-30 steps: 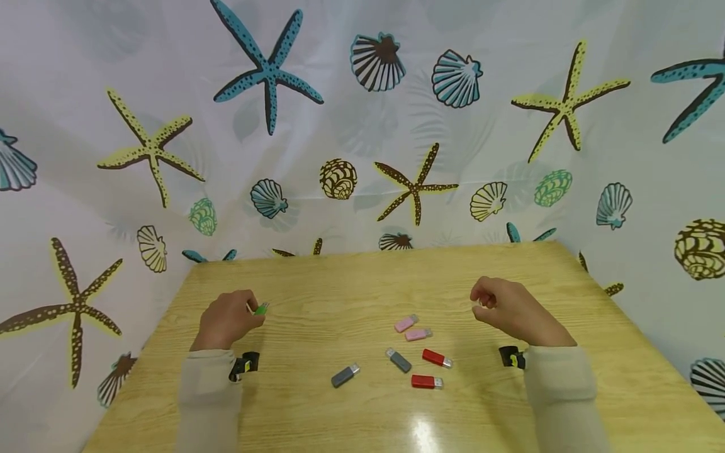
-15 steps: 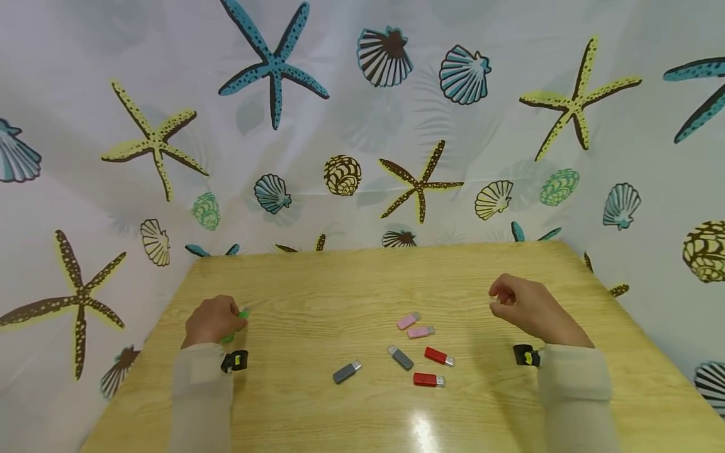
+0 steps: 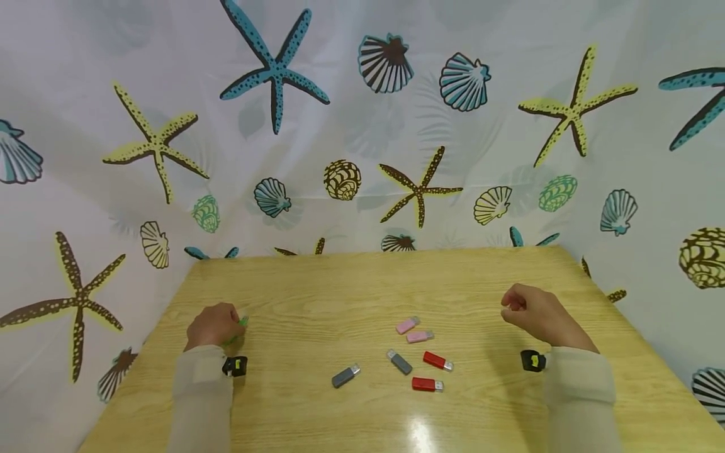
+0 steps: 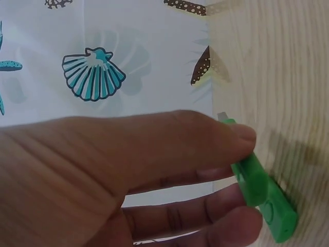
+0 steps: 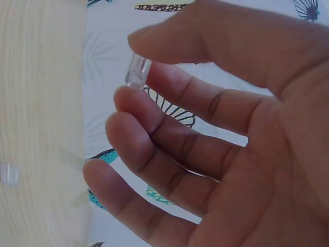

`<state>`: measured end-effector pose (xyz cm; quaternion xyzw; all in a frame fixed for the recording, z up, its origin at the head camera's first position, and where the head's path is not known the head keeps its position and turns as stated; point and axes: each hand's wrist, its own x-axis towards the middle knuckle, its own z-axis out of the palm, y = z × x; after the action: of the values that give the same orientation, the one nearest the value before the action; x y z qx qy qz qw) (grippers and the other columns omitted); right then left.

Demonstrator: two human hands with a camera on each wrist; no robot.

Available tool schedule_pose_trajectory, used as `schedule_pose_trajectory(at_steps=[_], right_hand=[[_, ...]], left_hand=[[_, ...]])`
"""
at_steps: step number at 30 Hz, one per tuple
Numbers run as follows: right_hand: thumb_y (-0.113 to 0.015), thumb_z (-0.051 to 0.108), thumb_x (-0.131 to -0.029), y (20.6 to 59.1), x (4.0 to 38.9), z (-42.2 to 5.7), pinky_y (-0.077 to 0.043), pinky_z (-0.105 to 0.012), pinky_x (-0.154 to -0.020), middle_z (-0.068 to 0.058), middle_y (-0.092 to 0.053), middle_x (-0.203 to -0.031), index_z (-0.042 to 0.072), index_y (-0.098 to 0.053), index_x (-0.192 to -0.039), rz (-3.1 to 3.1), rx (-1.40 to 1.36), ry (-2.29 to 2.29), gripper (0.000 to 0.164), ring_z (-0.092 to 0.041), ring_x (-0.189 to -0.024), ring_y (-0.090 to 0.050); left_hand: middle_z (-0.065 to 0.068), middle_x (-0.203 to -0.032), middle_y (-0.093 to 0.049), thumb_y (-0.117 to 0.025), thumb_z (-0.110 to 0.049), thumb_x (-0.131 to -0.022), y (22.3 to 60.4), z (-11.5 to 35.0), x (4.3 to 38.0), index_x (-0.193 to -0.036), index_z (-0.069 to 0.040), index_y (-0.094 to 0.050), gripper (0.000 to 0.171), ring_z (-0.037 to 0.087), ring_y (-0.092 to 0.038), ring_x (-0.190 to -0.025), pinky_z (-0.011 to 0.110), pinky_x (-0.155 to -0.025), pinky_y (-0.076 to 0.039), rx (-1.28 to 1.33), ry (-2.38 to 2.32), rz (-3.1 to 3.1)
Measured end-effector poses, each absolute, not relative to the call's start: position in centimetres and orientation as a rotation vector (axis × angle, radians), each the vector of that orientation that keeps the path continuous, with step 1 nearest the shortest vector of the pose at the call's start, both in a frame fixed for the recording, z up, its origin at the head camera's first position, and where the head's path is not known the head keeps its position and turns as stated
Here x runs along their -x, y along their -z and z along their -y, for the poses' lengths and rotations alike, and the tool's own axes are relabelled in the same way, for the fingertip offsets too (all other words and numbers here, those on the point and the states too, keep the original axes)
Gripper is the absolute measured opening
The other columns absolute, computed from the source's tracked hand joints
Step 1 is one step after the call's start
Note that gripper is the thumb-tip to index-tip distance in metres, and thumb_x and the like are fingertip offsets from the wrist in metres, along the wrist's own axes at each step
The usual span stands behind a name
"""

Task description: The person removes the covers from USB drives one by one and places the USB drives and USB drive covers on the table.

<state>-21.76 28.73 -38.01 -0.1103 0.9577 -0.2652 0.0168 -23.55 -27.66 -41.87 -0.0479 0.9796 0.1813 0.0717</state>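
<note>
My left hand [image 3: 214,327], at the left of the table, pinches a green USB stick [image 4: 252,180] between thumb and fingers. Directly below it in the left wrist view, a second green USB stick [image 4: 281,218] lies on the wood, partly overlapped by the held one. On the right side of the table, my right hand [image 3: 540,316] pinches a small clear plastic cap [image 5: 138,72] between thumb and fingertips, its other fingers loosely bent. Another clear cap [image 5: 9,174] shows on the wood at the left edge of the right wrist view.
Between the hands lie two pink USB sticks [image 3: 420,336], two grey ones [image 3: 345,376] and two red ones [image 3: 427,384]. The wooden table [image 3: 317,283] ends against a white curtain [image 3: 317,138] printed with starfish and shells, which also runs along both sides.
My left hand has moved left and down with the green USB stick, to the second one. My right hand has moved right, holding the clear cap. The sticks in the middle stay put.
</note>
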Motion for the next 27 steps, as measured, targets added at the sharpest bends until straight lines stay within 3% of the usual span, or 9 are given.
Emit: schedule_pose_trajectory(at_steps=[10, 19, 22, 27], right_hand=[[-0.059, 0.016, -0.091, 40.3, 22.8, -30.3, -0.046, -0.035, -0.062, -0.015, -0.061, -0.095, 0.001, -0.059, -0.1, -2.938, 0.231, 0.796, 0.017, -0.022, -0.076, -0.055], [-0.06, 0.014, -0.091, 42.1, 22.8, -31.2, -0.041, -0.034, -0.055, -0.019, -0.063, -0.094, 0.001, -0.06, -0.097, -2.876, 0.074, 0.797, 0.014, -0.021, -0.063, -0.049], [-0.059, 0.013, -0.091, 42.6, 22.8, -31.3, -0.04, -0.033, -0.055, -0.025, -0.061, -0.104, 0.0, -0.061, -0.099, -2.866, 0.038, 0.801, 0.015, -0.021, -0.063, -0.047], [-0.056, 0.01, -0.09, 43.3, 22.8, -31.5, -0.039, -0.032, -0.05, -0.018, -0.059, -0.091, -0.001, -0.06, -0.106, -2.818, -0.056, 0.833, 0.02, -0.019, -0.056, -0.043]], left_hand=[[0.01, -0.082, -0.065, -0.066, -0.015, -0.085, 42.2, 27.6, 23.6, -0.083, -0.006, -0.06, 0.012, 0.021, -0.055, -0.065, 0.037, -0.055, -0.046, 0.155, -0.515, -2.946], [0.009, -0.077, -0.065, -0.067, -0.014, -0.081, 43.1, 27.8, 23.8, -0.082, -0.006, -0.06, 0.01, 0.021, -0.056, -0.062, 0.036, -0.052, -0.046, 0.198, -0.52, -2.951], [0.006, -0.067, -0.061, -0.067, -0.012, -0.08, 43.2, 27.6, 23.9, -0.073, -0.006, -0.059, 0.012, 0.018, -0.051, -0.055, 0.033, -0.047, -0.042, 0.204, -0.513, -2.948], [0.0, -0.052, -0.049, -0.068, -0.01, -0.079, 43.1, 27.1, 23.9, -0.059, -0.01, -0.053, 0.025, 0.014, -0.042, -0.046, 0.03, -0.041, -0.036, 0.219, -0.493, -2.936]])
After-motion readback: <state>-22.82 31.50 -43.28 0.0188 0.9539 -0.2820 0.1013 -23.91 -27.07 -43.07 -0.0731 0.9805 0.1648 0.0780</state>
